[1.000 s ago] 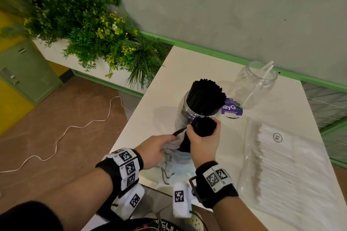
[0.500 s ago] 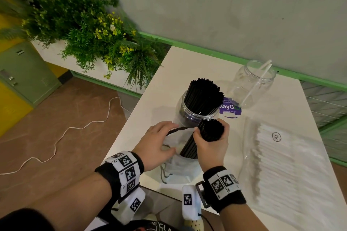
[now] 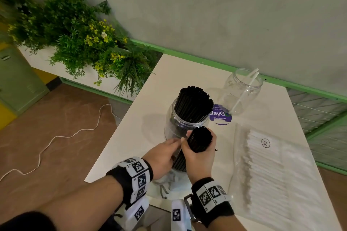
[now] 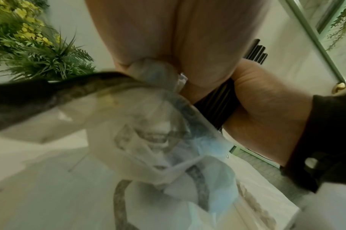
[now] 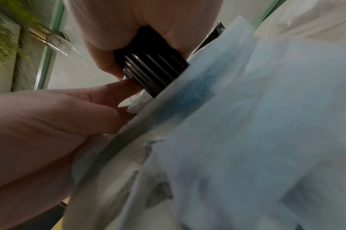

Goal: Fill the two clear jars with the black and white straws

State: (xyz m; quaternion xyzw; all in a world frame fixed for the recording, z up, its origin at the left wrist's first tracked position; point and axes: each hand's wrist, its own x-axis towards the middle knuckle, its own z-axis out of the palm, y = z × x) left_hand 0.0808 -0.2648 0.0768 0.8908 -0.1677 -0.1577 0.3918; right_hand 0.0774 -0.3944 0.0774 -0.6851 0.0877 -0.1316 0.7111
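While my right hand (image 3: 199, 157) wraps a bundle of black straws (image 3: 199, 141) at the table's (image 3: 169, 73) near edge, my left hand (image 3: 162, 157) pinches the plastic wrapper (image 4: 158, 140) beside it. The black-filled jar (image 3: 180, 124) stands at twelve o'clock, the other jar (image 3: 242, 90) at one.

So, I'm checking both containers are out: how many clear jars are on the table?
2. One clear plastic jar packed with black straws stands just beyond the hands; the other clear jar, holding a couple of white straws, stands further back by the wall.
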